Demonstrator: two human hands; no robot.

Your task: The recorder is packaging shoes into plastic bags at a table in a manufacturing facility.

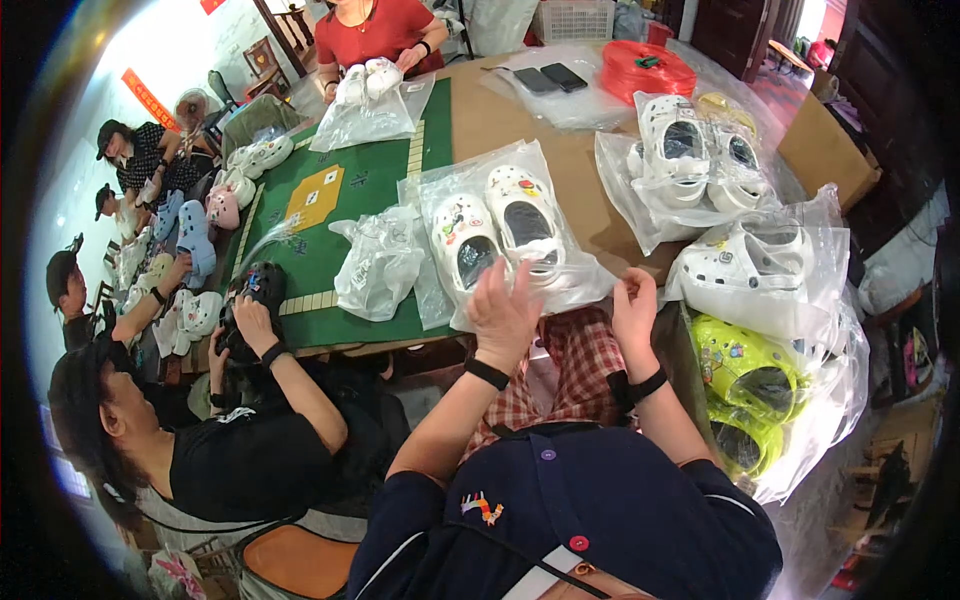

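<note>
- Seated at a crowded packing table (500, 120), you raise your left hand (503, 312) with fingers spread loosely open, their tips touching the near edge of a clear plastic bag (575, 285).
- Inside that bag, just beyond your fingertips, lie a pair of white clogs (495, 228) dotted with coloured charms, side by side, toes pointing away from you.
- Your right hand (634, 308) hovers at the bag's right corner, fingers curled half-closed; whether they pinch the plastic cannot be told.
- Just right of that hand, bagged lime-green clogs (745, 365) sit below more bagged white clogs (750, 262).
- To your left, a person in black (250, 455) handles a dark clog (258, 285) on the green mat (330, 250).
</note>
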